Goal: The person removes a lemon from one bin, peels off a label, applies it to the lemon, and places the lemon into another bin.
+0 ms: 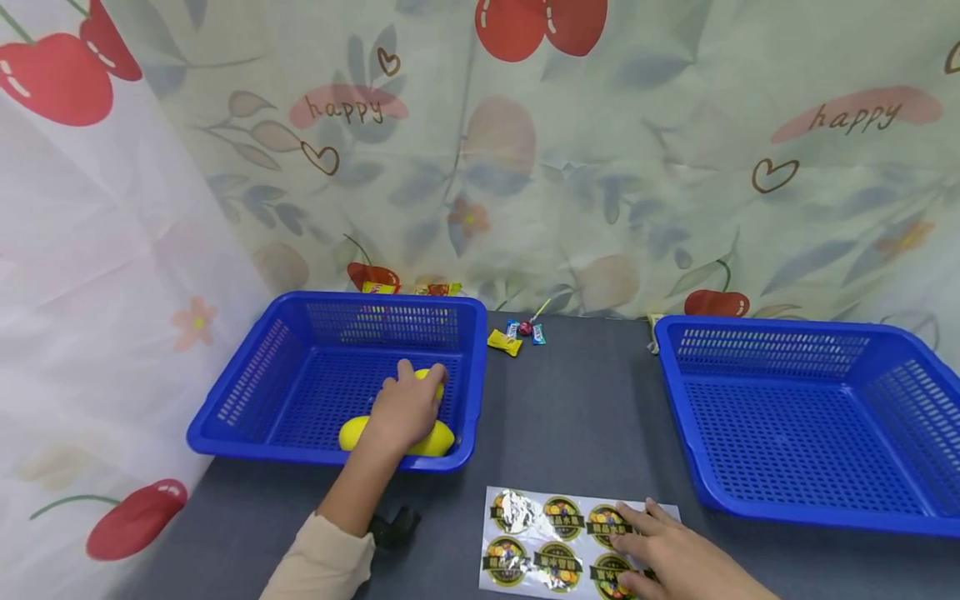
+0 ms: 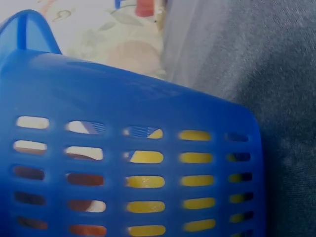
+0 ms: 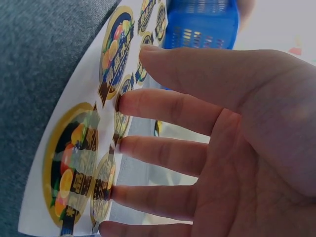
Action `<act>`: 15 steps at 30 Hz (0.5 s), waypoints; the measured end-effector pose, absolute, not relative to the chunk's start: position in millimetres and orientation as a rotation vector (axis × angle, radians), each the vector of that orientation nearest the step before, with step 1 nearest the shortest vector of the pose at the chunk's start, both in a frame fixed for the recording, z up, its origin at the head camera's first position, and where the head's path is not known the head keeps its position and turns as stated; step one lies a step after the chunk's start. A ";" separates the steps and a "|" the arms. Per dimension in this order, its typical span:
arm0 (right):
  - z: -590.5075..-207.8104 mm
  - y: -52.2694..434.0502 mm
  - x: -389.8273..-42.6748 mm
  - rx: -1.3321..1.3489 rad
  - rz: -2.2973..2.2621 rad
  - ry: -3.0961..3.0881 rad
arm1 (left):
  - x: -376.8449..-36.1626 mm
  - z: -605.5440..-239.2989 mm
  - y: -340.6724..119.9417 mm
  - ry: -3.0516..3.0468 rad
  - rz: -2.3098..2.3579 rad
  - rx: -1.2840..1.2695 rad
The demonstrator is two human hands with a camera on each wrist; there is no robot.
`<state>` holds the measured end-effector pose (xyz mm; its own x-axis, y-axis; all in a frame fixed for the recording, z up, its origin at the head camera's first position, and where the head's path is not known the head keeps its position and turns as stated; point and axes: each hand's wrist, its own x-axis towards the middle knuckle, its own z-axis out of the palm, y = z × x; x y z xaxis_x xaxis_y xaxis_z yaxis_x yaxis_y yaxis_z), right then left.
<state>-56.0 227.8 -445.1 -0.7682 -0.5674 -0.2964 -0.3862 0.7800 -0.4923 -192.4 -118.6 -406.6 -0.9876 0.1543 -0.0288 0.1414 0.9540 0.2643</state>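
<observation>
Inside the left blue basket (image 1: 247, 450), my left hand (image 1: 405, 408) reaches down and grips a smooth yellow fruit (image 1: 431, 388), mostly hidden by the fingers. More yellow fruit (image 1: 435, 439) lies along the basket's near wall, partly behind my forearm. The left wrist view looks through the basket's slotted side (image 2: 111, 163), with yellow showing behind the slots and the hand's hold not clear. My right hand (image 1: 675, 554) rests its spread, straight fingertips on a sheet of round fruit stickers (image 1: 532, 533) on the table. The right wrist view shows those fingers touching the sheet.
A second blue basket (image 1: 795, 442) stands at the right with nothing seen in it. Small wrapped candies (image 1: 505, 342) and a lollipop (image 1: 526, 328) lie at the back, near the patterned curtain (image 1: 562, 208). A small black object (image 1: 397, 529) sits beside my left forearm.
</observation>
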 end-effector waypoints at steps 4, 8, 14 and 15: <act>-445.9 228.6 -54.6 -0.757 -0.576 2.556 | -189.6 -400.2 -113.2 3.219 0.653 0.223; -446.1 229.0 -54.5 -0.743 -0.585 2.530 | -178.8 -389.7 -100.2 3.262 0.960 0.307; -446.3 230.1 -54.5 -0.696 -0.583 2.509 | -155.8 -377.3 -71.6 3.240 1.126 0.568; -446.2 230.0 -54.5 -0.700 -0.585 2.511 | -152.2 -376.3 -67.1 3.226 1.147 0.609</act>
